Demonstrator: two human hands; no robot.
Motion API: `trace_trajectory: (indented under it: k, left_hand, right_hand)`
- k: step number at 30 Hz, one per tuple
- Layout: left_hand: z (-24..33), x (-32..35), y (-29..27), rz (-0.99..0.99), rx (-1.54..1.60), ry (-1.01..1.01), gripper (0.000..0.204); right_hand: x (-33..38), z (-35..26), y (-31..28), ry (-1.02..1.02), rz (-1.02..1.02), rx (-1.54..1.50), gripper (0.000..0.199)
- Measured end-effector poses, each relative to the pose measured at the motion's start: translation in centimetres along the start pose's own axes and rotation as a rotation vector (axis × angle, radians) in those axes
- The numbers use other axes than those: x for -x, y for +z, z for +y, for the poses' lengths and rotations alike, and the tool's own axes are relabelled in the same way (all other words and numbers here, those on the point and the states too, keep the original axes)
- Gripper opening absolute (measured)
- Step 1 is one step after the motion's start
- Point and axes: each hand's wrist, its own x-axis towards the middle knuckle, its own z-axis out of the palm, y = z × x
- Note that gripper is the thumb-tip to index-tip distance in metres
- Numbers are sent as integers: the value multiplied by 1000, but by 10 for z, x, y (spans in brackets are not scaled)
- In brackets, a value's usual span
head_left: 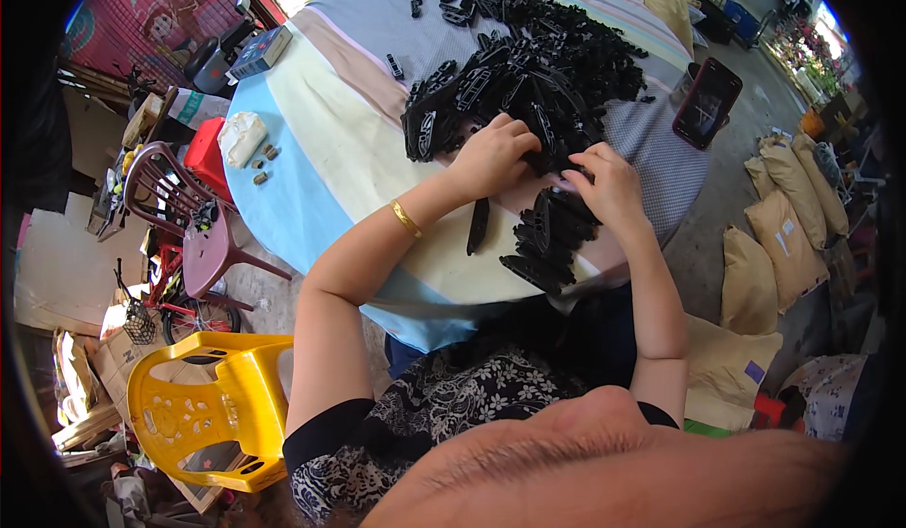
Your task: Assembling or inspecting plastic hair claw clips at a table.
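On the round bench (330,132), under its striped cloth, a big heap of black plastic parts (528,47) spreads from the far side down to the person's hands. Being loose and piled high, it could slump if parts are tugged from its near edge, and pieces would slide off the cloth.

Nearer the person, a smaller stack of parts (547,235) sits right at the bench edge, just above the lap. It looks the most likely to go: a nudge from a wrist could tip pieces to the floor.

A phone (706,101) lies at the right rim, partly over the edge as far as I can tell; a tug on the cloth might send it down.

Left hand (491,155) rests at the heap's near edge, fingers curled on a black part. Right hand (612,184) is beside it, fingers closed on another part, though what exactly they pinch is hidden.

One lone strip (478,226) lies apart between the arms, easily swept off by a forearm.
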Motion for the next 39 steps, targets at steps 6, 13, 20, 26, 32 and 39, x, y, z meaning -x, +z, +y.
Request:
trace_trajectory:
  k: [6, 13, 20, 26, 32, 39]
  left_hand:
    - [17, 8, -8, 239, 319, -170, 44]
    - [16, 14, -7, 136, 1432, -515, 32]
    - [23, 19, -1, 56, 1634, -589, 30]
    - [29, 18, 2, 28, 1692, -600, 29]
    - [31, 22, 3, -28, 1649, -590, 30]
    - [39, 23, -3, -18, 1603, -619, 31]
  right_hand:
    - [-1, -4, -5, 24, -41, -10, 22]
    - [3, -1, -9, 67, -83, 67, 21]
    - [1, 13, -13, -16, 125, 100, 15]
    - [0, 6, -14, 123, 145, -220, 18]
    - [8, -24, -17, 151, 91, -781, 19]
    - [10, -48, -22, -270, 339, -302, 10]
